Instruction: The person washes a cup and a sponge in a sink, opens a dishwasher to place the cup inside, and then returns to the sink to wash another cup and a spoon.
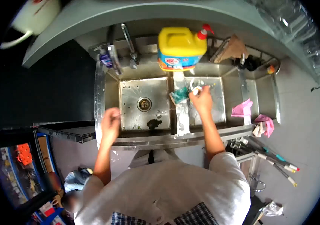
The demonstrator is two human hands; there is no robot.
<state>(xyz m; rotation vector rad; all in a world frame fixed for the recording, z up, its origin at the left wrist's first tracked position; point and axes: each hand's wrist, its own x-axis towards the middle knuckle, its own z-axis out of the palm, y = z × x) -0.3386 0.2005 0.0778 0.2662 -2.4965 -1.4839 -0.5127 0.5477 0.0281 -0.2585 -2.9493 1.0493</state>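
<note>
1. The right hand (201, 100) is over the middle basin (207, 112). Its thumb and fingers are bent around the near side of a small, round, pale thing (196, 90) with some yellow in it; whether they grip it or merely overlap it, I cannot tell.
2. The left hand (111, 120) is above the left side of the left basin (133, 88), its fingers curled inward. A faint thin line shows by the fingertips (too blurred to name), so I cannot tell whether they pinch anything.
3. The green sponge (179, 95) lies on the divider (182, 118) between these two basins, just beside the right hand and apart from the left.
4. The left basin contains a round drain (144, 104), a dark patch (154, 124) nearer the person, and scattered small specks.
5. The yellow jug (180, 45), with a red pump (204, 32), stands upright behind the divider. Its walls are opaque (the label is blue and white), so its contents cannot be told.
6. A purple bottle (105, 59) is at the back left corner, near the tap (130, 47).
7. One pink cloth (242, 108) drapes over the wall between the middle and right basins; another pink cloth (265, 125) lies at the front right corner, beside a pale cloth (258, 129).
</note>
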